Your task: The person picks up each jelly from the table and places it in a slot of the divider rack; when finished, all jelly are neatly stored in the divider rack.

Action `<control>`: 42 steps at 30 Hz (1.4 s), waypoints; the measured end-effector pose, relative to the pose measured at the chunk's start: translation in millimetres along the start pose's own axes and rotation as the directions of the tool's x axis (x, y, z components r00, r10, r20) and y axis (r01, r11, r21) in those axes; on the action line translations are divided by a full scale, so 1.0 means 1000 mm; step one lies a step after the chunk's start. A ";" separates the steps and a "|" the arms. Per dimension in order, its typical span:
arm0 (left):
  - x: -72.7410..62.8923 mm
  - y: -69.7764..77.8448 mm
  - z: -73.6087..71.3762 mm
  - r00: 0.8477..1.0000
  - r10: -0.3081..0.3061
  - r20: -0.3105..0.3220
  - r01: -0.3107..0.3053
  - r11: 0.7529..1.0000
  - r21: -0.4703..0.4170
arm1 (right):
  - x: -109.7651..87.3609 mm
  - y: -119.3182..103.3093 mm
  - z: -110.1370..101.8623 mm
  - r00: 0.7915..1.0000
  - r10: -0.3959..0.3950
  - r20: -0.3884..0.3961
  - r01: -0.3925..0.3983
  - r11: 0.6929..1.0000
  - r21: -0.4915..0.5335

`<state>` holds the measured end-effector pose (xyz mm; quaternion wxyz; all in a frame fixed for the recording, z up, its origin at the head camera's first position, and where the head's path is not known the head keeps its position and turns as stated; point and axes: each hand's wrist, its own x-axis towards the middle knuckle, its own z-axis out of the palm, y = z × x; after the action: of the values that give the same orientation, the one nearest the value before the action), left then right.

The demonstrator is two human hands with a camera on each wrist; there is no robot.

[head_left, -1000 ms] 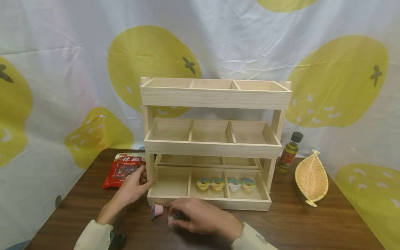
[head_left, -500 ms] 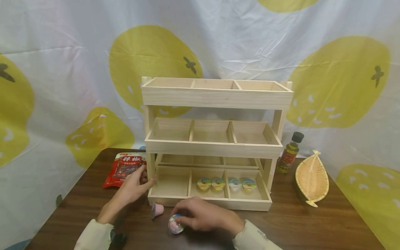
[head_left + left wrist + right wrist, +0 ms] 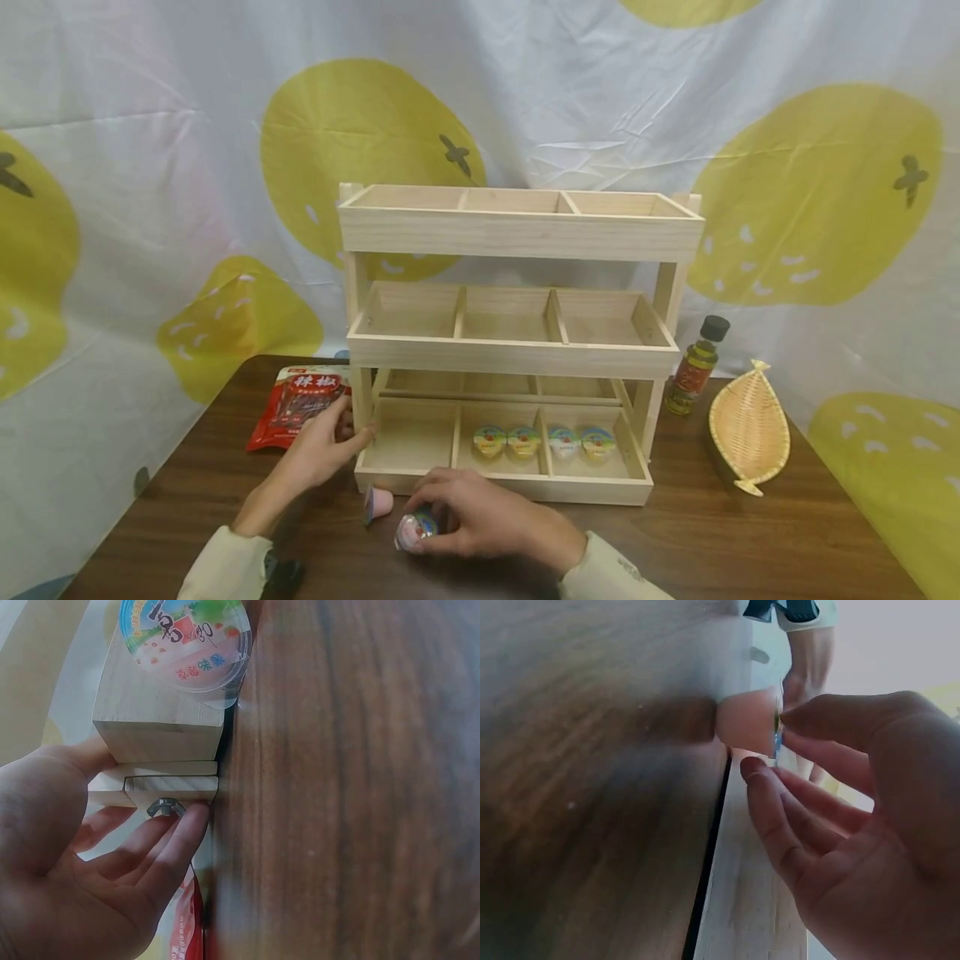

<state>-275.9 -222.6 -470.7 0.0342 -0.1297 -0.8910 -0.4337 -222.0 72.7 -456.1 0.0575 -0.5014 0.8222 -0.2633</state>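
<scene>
Right hand (image 3: 480, 514) pinching part-covered jelly cup (image 3: 410, 532), left hand (image 3: 324, 442) gripping wooden rack (image 3: 512, 357), red packet (image 3: 295, 407) partly hidden

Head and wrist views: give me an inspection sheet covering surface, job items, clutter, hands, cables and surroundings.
Surface: brown wood-grain table, under the pale wooden tiered rack.
Job's things: pink plastic cup with printed lid, on its side on the table; second pink printed-lid cup beside it; four round printed-lid cups in the rack's bottom front tray, two in the middle compartment, two in the right.
Clutter: red printed packet left of the rack; yellow-green bottle with black cap and tan woven boat-shaped basket to its right.
Hands: left hand holds the rack's lower left side; right hand grips the second cup.
Cables: nothing seen.
Surroundings: white cloth with yellow fruit print behind.
</scene>
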 end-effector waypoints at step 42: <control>0.000 0.000 0.000 0.999 -0.017 -0.036 0.023 0.986 0.164 | 0.004 0.001 0.002 0.988 0.021 -0.153 -0.009 0.997 0.076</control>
<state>-276.0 -222.2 -470.7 0.0559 -0.1098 -0.9243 -0.3613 -224.3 68.7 -458.0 0.0148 -0.4707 0.8174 -0.3317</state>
